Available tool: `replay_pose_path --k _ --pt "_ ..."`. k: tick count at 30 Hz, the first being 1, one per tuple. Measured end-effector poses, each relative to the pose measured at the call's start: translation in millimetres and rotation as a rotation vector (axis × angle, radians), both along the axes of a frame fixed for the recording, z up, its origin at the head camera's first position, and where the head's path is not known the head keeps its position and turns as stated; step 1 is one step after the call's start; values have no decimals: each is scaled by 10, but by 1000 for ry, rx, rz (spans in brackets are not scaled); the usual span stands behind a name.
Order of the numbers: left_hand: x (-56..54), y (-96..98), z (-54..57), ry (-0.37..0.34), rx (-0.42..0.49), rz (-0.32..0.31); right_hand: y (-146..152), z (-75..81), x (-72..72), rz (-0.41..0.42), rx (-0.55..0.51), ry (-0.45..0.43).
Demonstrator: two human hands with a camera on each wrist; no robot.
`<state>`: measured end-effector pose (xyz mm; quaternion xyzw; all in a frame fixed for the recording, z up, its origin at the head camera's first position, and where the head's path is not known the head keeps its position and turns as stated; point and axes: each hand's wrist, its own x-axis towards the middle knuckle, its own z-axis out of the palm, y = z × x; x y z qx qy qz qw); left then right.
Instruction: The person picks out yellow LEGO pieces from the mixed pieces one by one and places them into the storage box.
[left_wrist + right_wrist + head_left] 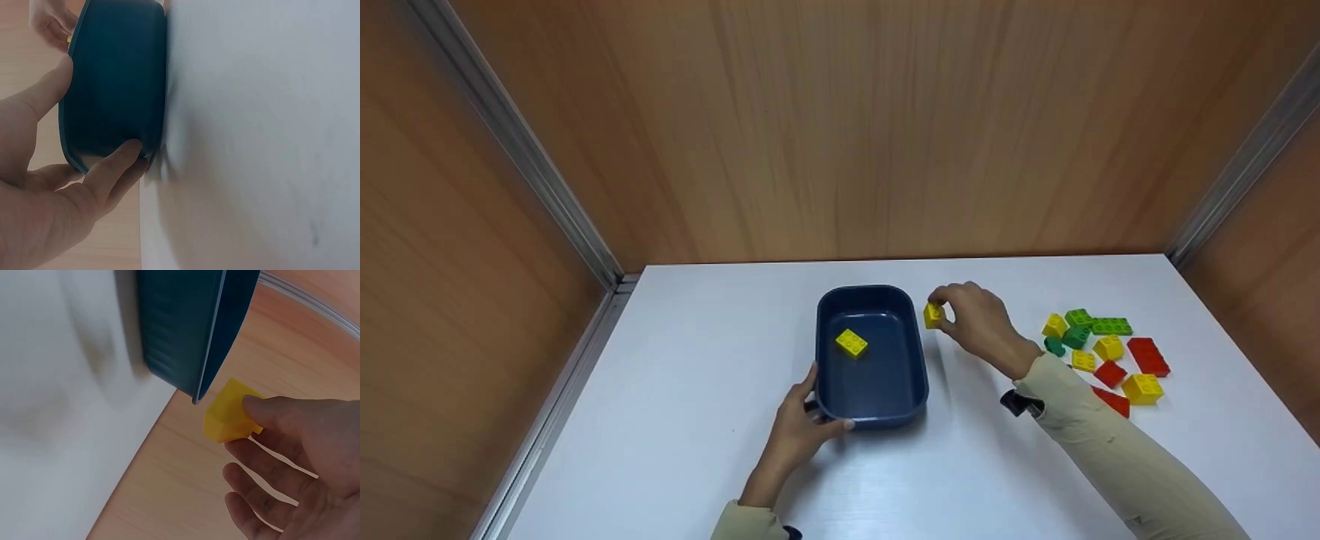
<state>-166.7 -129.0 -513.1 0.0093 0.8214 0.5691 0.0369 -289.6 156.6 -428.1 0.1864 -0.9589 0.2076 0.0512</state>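
A dark blue rectangular tray (871,390) sits on the white table, with one yellow toy brick (852,343) lying inside it. My left hand (799,427) grips the tray's near left corner, thumb at the near rim and fingers along the left side. Just off the tray's right rim, my right hand (979,322) pinches a second yellow brick (229,413) between thumb and index finger. That brick is held up above the table, its studs turned toward the palm in the right wrist view. The other fingers of the right hand are loosely bent below it.
To the right lies a loose group of toy bricks: several yellow, several green such as a flat green brick (1111,326), and red ones including a large red brick (1148,356). The right sleeve (1125,450) covers part of the group. Wooden panels (840,135) enclose the white table (675,405).
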Motion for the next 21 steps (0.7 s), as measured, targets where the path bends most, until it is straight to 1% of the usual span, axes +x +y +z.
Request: replay_pose_path --k 5,12,16,21 --pt "-2 -5 2 0 3 -2 -55 5 -11 5 -4 1" --pt "-3 -7 -1 -5 -1 -7 -134 12 -24 17 -10 -20" --pt "-2 -6 4 -8 0 -9 -173 14 -31 30 -12 -3" --pt "-7 -6 3 -10 -10 0 -235 19 -32 59 2 42"
